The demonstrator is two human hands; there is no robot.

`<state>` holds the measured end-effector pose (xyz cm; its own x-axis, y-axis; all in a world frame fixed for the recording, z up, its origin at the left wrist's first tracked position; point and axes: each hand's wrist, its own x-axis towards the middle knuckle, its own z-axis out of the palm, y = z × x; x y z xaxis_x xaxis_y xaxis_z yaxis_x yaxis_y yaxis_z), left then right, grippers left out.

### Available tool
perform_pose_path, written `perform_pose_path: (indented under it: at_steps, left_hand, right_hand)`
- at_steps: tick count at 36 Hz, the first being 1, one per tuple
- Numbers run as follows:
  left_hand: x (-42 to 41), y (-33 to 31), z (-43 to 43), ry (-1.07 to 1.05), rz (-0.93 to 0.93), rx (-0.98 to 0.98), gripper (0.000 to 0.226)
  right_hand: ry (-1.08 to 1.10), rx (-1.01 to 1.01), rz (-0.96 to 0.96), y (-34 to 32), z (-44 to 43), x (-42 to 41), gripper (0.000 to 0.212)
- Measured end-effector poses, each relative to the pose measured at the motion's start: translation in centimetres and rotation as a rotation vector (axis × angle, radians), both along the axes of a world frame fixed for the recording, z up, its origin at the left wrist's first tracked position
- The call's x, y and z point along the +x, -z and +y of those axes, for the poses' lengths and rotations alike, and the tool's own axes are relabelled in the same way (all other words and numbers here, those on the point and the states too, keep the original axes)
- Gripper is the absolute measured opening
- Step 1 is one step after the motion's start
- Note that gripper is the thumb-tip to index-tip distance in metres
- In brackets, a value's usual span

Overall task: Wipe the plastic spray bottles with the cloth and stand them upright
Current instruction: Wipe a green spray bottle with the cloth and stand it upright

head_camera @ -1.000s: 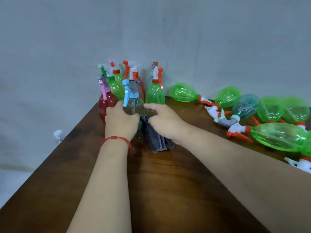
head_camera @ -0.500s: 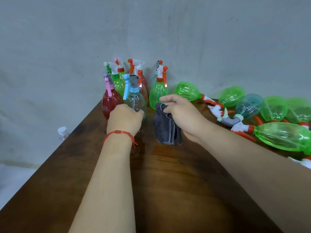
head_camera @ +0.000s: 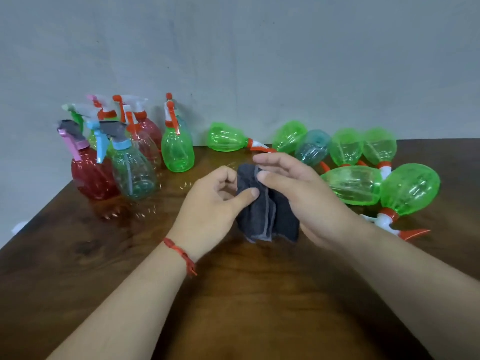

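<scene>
A dark grey cloth (head_camera: pixel 267 214) hangs folded above the middle of the table, held between both hands. My left hand (head_camera: pixel 210 211) pinches its left edge with thumb and fingers. My right hand (head_camera: pixel 298 193) grips its upper right part. Several spray bottles stand upright at the far left, among them a clear one with a blue trigger (head_camera: pixel 132 170), a red one with a pink trigger (head_camera: pixel 91 172) and a green one (head_camera: pixel 178 152). Several green bottles and a teal bottle (head_camera: pixel 311 148) lie on their sides at the far right, the nearest a green one (head_camera: pixel 410 190).
The dark wooden table (head_camera: pixel 233 294) meets a grey wall at its far edge. Its left edge runs diagonally toward me. A white bottle cap (head_camera: pixel 19 227) shows below that edge.
My left hand has let go of the blue-trigger bottle, which now stands upright, and moved right to the cloth. My right hand has carried the cloth toward the table's middle.
</scene>
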<state>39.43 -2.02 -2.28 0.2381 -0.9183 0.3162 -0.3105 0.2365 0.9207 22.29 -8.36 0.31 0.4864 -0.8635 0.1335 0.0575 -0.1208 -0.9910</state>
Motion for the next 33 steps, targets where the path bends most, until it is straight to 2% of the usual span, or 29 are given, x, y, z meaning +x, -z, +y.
perform_pose_path:
  at_steps: [4,8,13,16,18,21,22,25,29,33]
  left_hand:
    - [-1.1,0.8,-0.3,-0.033,0.077,0.006,0.02]
    - [-1.9,0.7,-0.4,0.026,0.28,0.094,0.036]
    - [-2.3,0.1,0.1,0.117,0.318,0.189,0.041]
    - [-2.5,0.1,0.2,0.12,0.351,0.201,0.057]
    - [-2.3,0.1,0.1,0.115,0.331,0.184,0.051]
    - [-1.5,0.1,0.1,0.166,0.259,0.121,0.023]
    - [-1.4,0.3,0.2,0.184,0.203,0.097,0.019]
    - [-2.1,0.8,0.3,0.153,-0.02,-0.007,0.03]
    - [-2.9,1.6,0.0,0.059,-0.048,-0.072,0.04]
    - [-2.6,1.4,-0.1,0.023,-0.091,-0.108,0.026]
  right_hand:
    - [-0.047,0.034,0.056,1.2,-0.5,-2.7,0.046]
    - [-0.043,0.119,0.005,2.1,-1.2,-4.1,0.026]
    - [-0.058,0.21,-0.072,2.7,-1.2,-4.3,0.019]
    - [-0.035,0.193,-0.07,2.8,-1.4,-4.4,0.017]
    - [-0.012,0.171,-0.07,2.7,-1.6,-4.7,0.015]
    - [0.005,0.191,-0.098,2.1,-1.9,-5.4,0.015]
    - [0.002,0.211,-0.113,1.9,-2.0,-5.6,0.016]
    - [-0.026,0.24,-0.136,1.5,-1.9,-5.8,0.016]
    - [-0.09,0.262,-0.139,1.2,-1.5,-5.8,0.02]
    - [-0.118,0.249,-0.145,1.2,-1.3,-5.8,0.017]
